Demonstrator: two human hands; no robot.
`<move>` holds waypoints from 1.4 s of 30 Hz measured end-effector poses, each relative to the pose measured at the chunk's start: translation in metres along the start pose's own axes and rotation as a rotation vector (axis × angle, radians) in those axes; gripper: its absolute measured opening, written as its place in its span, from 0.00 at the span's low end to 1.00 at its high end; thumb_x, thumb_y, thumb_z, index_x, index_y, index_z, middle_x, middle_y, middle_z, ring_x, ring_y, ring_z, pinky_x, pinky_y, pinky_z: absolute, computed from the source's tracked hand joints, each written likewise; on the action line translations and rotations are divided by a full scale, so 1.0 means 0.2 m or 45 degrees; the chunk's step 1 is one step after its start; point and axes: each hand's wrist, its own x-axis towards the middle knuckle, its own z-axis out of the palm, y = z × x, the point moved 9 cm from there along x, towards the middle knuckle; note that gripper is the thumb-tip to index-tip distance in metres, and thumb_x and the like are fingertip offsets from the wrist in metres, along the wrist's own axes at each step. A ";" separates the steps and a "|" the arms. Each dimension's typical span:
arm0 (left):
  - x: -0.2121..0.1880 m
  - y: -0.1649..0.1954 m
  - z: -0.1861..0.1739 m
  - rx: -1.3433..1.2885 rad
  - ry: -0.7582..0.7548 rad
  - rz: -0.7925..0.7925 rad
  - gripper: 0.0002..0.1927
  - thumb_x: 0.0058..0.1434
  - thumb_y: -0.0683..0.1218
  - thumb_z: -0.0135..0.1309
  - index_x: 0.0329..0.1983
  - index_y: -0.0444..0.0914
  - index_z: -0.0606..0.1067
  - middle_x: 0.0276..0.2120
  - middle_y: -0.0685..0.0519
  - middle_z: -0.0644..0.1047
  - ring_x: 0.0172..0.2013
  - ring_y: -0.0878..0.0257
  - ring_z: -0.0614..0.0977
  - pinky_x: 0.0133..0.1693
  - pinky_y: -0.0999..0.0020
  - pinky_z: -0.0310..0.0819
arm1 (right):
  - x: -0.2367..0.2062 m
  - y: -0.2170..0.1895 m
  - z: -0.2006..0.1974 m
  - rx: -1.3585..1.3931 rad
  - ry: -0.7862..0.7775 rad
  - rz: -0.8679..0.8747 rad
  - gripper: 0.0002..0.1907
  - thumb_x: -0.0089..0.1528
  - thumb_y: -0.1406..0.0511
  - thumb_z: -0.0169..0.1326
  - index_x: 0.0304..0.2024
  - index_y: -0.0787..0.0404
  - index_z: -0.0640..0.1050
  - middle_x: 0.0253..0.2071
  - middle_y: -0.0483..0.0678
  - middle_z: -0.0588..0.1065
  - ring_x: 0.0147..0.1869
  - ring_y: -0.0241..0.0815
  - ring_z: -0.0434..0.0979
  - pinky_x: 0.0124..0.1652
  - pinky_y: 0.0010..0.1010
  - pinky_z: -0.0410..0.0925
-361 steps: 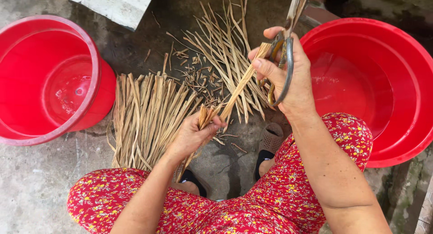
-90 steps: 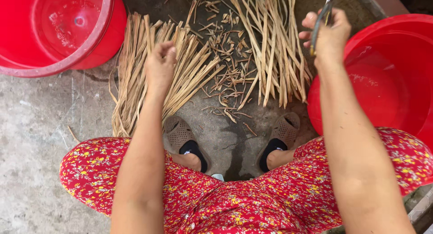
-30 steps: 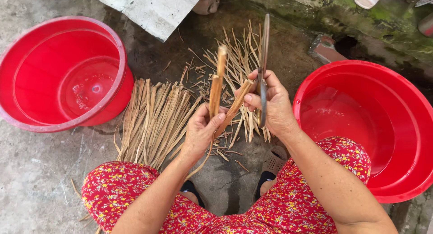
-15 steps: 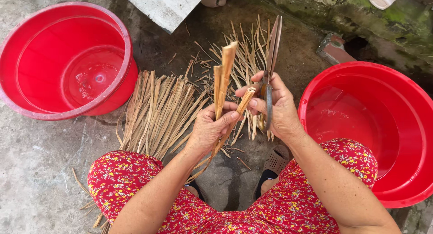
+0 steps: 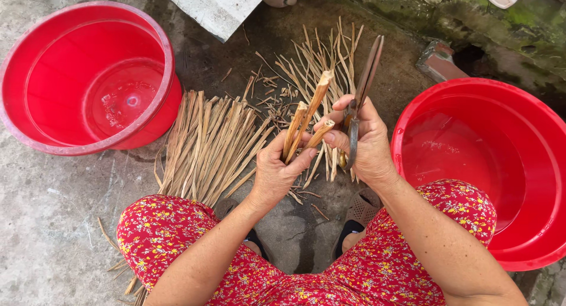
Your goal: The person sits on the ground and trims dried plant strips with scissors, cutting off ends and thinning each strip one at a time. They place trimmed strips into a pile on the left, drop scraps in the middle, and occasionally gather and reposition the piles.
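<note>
My left hand point(image 5: 278, 170) grips a small bunch of brown dried stalks point(image 5: 308, 114), held upright above the ground. My right hand point(image 5: 364, 142) holds a pair of large metal scissors point(image 5: 363, 88), blades shut and pointing up, and its fingers also touch one stalk of the bunch. Both hands meet over my knees, which are in red flowered cloth. Below them lie two heaps of dried stalks: a bundle point(image 5: 203, 144) to the left and a looser spread point(image 5: 315, 67) further off.
An empty red tub point(image 5: 35, 135) with a little water stands at the left, a larger red tub point(image 5: 530, 147) at the right. A white slab point(image 5: 215, 8) lies at the top, a brick point(image 5: 439, 61) and mossy wall at upper right. Short stalk scraps litter the wet concrete.
Over the last seconds my left hand took stalks from the bundle and raised them. Both hands came together; since half a second ago the bunch and scissors have barely shifted.
</note>
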 end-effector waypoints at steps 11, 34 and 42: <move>0.01 0.03 0.03 -0.378 -0.142 -0.156 0.13 0.69 0.43 0.57 0.56 0.36 0.75 0.39 0.58 0.81 0.36 0.76 0.77 0.38 0.80 0.72 | 0.00 0.03 0.00 -0.060 0.018 -0.034 0.26 0.61 0.77 0.63 0.58 0.59 0.69 0.48 0.47 0.78 0.53 0.36 0.80 0.54 0.28 0.75; 0.06 -0.10 -0.11 -0.745 0.022 -0.272 0.03 0.70 0.41 0.53 0.44 0.37 0.73 0.38 0.45 0.83 0.21 0.76 0.68 0.25 0.82 0.64 | -0.04 0.05 0.07 -0.495 0.002 -0.065 0.33 0.60 0.73 0.65 0.66 0.61 0.67 0.48 0.46 0.75 0.44 0.30 0.72 0.48 0.22 0.69; 0.00 -0.02 0.01 -0.264 -0.036 -0.176 0.07 0.67 0.43 0.58 0.44 0.37 0.74 0.32 0.60 0.77 0.31 0.76 0.75 0.33 0.81 0.70 | -0.04 -0.03 0.07 -0.378 0.073 -0.150 0.28 0.62 0.75 0.64 0.62 0.60 0.69 0.47 0.44 0.74 0.48 0.30 0.76 0.50 0.22 0.72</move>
